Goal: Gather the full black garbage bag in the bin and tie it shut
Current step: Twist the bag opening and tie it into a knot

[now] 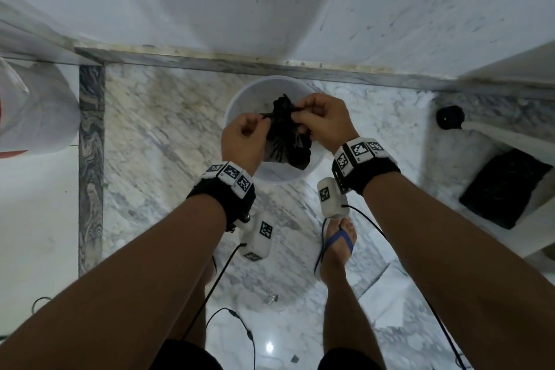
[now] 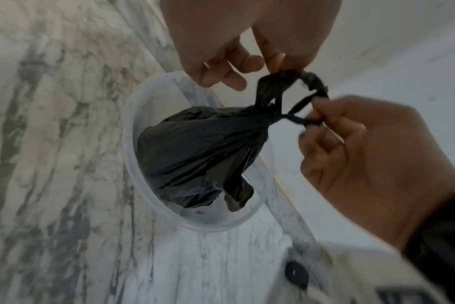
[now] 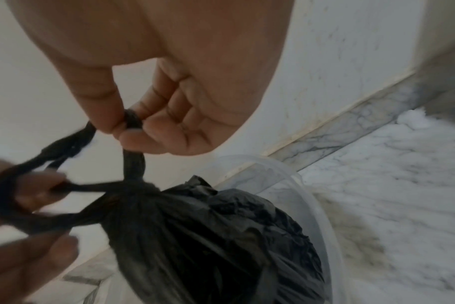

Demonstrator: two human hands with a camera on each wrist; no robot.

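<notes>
While both hands work above the bin point(image 1: 240, 105), I read the pose as the middle of a knot: the garbage bag point(image 2: 195, 152) has its mouth already drawn into a narrow neck, and two twisted black ears point(image 2: 270, 90) rise from that neck and cross over one another.

My left hand point(image 1: 244, 137) has thumb and forefinger closed in a pinch on one ear, the remaining fingers loosely curled beneath and holding nothing. It pulls that strand up and to its own side, which I take as tension meant to keep the neck closed.

My right hand point(image 1: 322, 122) has its fingers curled round the other ear, a loop of which seems to pass over a finger; motion blur in both wrist views stops me saying exactly how the strand is threaded. Pulling the opposite way, it would cinch the crossing.

The bag hangs just below the hands, its bulging body inside the pale, translucent bin and its neck raised clear of the rim. The bin stands on the marble floor point(image 1: 156, 135) close to the wall point(image 1: 210, 9), between my outstretched arms.

In my judgement gathering is done and tying is under way; whether the knot is already tightened I cannot tell from these views.
</notes>
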